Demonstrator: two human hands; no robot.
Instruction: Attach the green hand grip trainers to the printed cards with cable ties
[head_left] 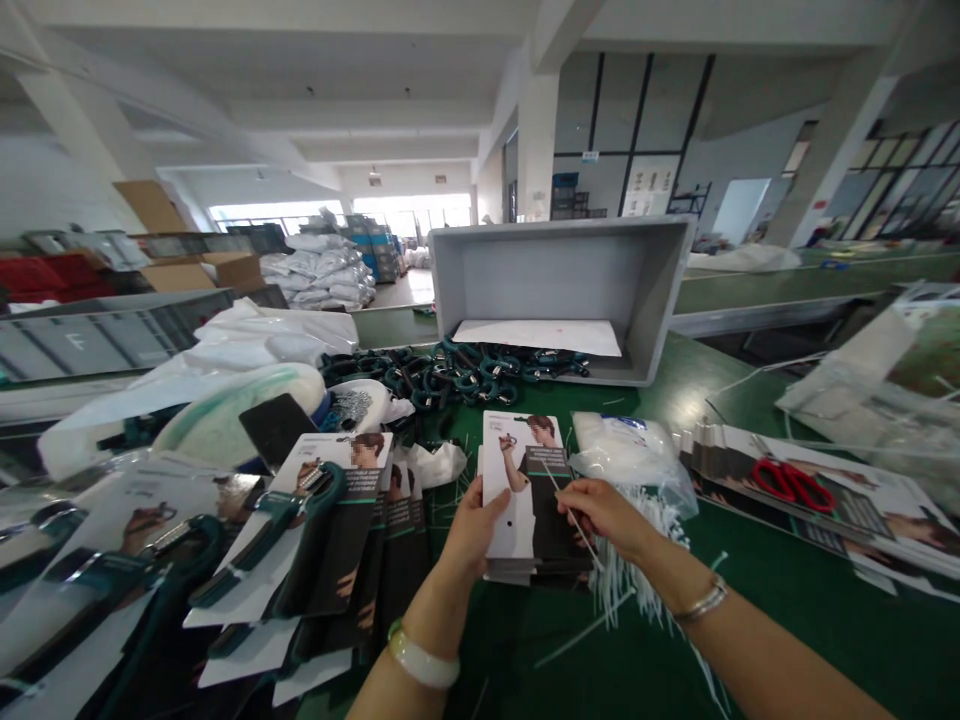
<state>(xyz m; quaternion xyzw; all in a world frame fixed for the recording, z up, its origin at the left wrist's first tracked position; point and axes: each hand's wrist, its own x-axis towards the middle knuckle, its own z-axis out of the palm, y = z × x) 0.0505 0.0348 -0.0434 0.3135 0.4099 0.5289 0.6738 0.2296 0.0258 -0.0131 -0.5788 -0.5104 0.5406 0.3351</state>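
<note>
A stack of printed cards (pixel 517 530) lies on the green table in front of me. My left hand (pixel 474 528) grips the left edge of the stack, thumb on top. My right hand (pixel 600 510) pinches a thin white tie (pixel 577 525) over the right side of the top card. A bundle of white ties (pixel 645 550) lies under and beside my right forearm, below a clear plastic bag (pixel 630 450). To the left, cards with green hand grips fastened on them (pixel 300 530) are piled up, overlapping.
A grey bin (pixel 555 275) lies on its side behind a heap of green hand grips (pixel 450 375). Red scissors (pixel 793 484) rest on more cards (pixel 885 500) at the right. Plastic bags (pixel 262 335) lie at the left.
</note>
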